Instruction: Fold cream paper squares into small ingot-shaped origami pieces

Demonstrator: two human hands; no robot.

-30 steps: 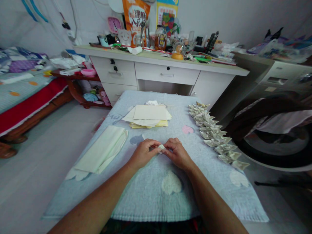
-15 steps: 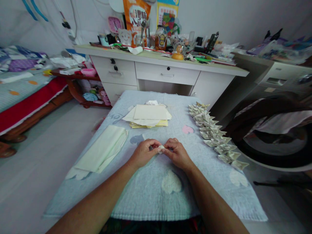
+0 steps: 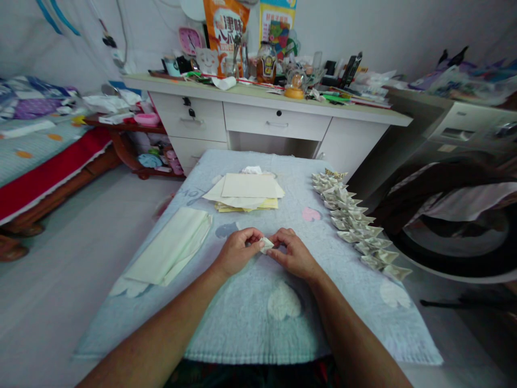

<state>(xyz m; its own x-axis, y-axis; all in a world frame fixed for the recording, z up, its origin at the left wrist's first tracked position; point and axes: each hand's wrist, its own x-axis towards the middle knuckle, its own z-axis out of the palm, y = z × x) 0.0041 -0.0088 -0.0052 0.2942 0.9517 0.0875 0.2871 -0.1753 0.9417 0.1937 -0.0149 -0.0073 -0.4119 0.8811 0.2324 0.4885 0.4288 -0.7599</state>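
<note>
A small piece of folded pale paper (image 3: 266, 246) is held between my two hands, over the middle of the cloth-covered table. My left hand (image 3: 239, 252) pinches its left side between thumb and fingers. On the other side, the curled fingers and thumb of my right hand (image 3: 294, 254) close on its right corner. To the right lie rows of folded paper boats (image 3: 355, 221), pale with greyish markings, one at the far end yellow and patterned. Beyond my hands is a stack of cream paper sheets (image 3: 250, 186). Larger folded pale green sheets (image 3: 172, 245) lie on the left.
The table wears a light blue patterned cloth (image 3: 234, 328). Behind it stands a white desk (image 3: 278, 113) crowded with jars, a pink clock (image 3: 189, 41) and packets. A washing machine (image 3: 456, 129) is at the right, a bed (image 3: 44, 140) at the left.
The folded paper between my fingers has been turned, and more of it shows as a pointed shape. My right thumb has shifted slightly away from the left one.
</note>
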